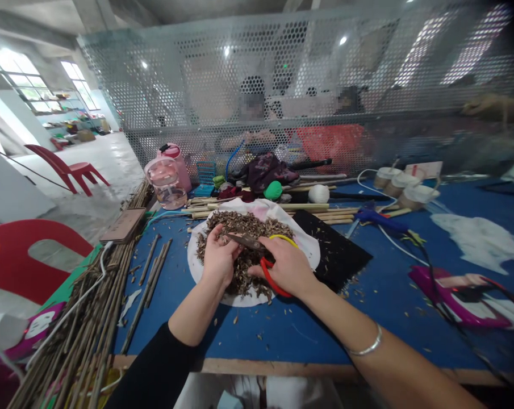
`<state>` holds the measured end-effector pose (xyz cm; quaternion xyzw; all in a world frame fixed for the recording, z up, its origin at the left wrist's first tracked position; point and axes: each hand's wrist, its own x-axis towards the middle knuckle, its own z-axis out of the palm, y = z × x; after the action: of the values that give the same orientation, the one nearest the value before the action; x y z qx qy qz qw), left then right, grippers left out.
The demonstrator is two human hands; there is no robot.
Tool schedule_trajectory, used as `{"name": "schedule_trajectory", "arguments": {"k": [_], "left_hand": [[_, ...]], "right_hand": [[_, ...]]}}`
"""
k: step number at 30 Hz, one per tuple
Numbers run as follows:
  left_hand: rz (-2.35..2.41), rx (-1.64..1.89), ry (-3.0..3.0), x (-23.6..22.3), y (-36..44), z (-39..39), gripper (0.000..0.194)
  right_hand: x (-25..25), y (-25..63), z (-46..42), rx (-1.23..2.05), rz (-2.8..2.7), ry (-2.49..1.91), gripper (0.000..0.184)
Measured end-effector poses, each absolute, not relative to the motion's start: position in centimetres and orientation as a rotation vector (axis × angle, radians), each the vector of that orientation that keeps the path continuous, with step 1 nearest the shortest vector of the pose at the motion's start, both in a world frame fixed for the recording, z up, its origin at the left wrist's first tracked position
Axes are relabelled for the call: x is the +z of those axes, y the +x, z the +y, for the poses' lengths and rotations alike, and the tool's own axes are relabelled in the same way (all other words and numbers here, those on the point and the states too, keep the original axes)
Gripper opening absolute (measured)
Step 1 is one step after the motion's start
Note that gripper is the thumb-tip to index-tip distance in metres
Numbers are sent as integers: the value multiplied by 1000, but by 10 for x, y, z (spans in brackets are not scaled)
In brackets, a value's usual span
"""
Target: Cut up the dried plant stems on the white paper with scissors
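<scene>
Over the middle of the table my right hand (287, 266) grips a pair of scissors (248, 241) with one red and one yellow handle. Their dark blades point left toward the fingertips of my left hand (219, 257). Those fingers are pinched together near the blades; whatever they hold is too small to make out. Below both hands lies a heap of brown dried plant bits (252, 281) on a round white cloth (197, 267). Some of the heap is hidden by my hands.
Long thin brown sticks (99, 318) are bundled along the left edge, with a phone-like slab (122, 225) on top. A clear jug (167, 184), bamboo sticks (278, 207), and a blue glue gun (380, 220) stand or lie behind. A perforated metal screen (222, 85) closes off the back.
</scene>
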<state>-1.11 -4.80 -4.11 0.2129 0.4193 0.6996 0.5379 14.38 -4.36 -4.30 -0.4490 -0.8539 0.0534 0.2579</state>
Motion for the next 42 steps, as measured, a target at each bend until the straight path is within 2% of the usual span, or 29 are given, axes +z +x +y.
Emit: {"name": "schedule_trajectory", "arguments": {"k": [4, 16, 21, 26, 34, 39, 42], "left_hand": [[1042, 1671, 470, -40, -11, -49, 61], [1062, 1650, 417, -43, -14, -47, 60], [1069, 1623, 384, -37, -13, -49, 45], [1016, 1559, 331, -33, -17, -47, 27], [874, 1527, 301, -34, -26, -45, 20], [875, 1517, 420, -36, -20, -48, 41], [841, 1511, 443, -36, -18, -50, 44]], "right_hand": [[-44, 144, -43, 115, -2326, -1226, 56], [-47, 146, -42, 320, -2336, -1261, 41], [-42, 149, -41, 426, -2293, -1333, 36], [-36, 154, -37, 409, -2217, -1360, 44], [-37, 157, -33, 450, -2165, -1404, 50], [-33, 155, -37, 362, -2204, -1386, 55], [-34, 154, -38, 379, -2202, -1374, 56]]}}
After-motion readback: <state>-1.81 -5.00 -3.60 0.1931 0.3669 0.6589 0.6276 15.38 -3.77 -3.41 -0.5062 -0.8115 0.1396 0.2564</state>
